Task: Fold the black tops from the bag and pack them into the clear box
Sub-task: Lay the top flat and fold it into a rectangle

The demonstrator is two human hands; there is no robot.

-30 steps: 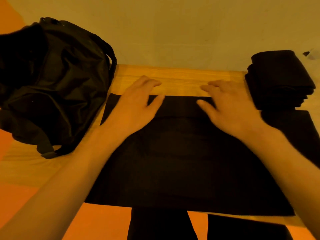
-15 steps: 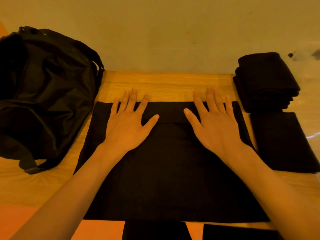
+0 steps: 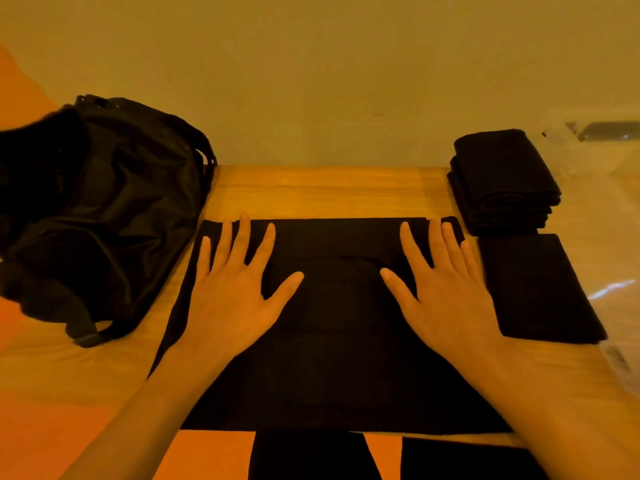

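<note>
A black top (image 3: pixel 332 358) lies spread flat on the wooden table (image 3: pixel 311 192), its far edge folded over. My left hand (image 3: pixel 235 292) presses flat on its left part, fingers straight and spread. My right hand (image 3: pixel 440 289) presses flat on its right part in the same way. The black bag (image 3: pixel 100 216) slumps at the table's left end. A stack of folded black tops (image 3: pixel 502 181) stands at the right, with one more folded black top (image 3: pixel 540 289) lying in front of it. The clear box (image 3: pixel 599 161) shows faintly at the far right.
A plain wall rises right behind the table. Bare wood shows between the spread top and the wall. Below the table's near edge my dark-clothed legs (image 3: pixel 311 459) show over an orange floor.
Both hands have slid outward along the folded far edge, away from each other, and now lie flat with spread fingers. The view has tilted upward a little.
</note>
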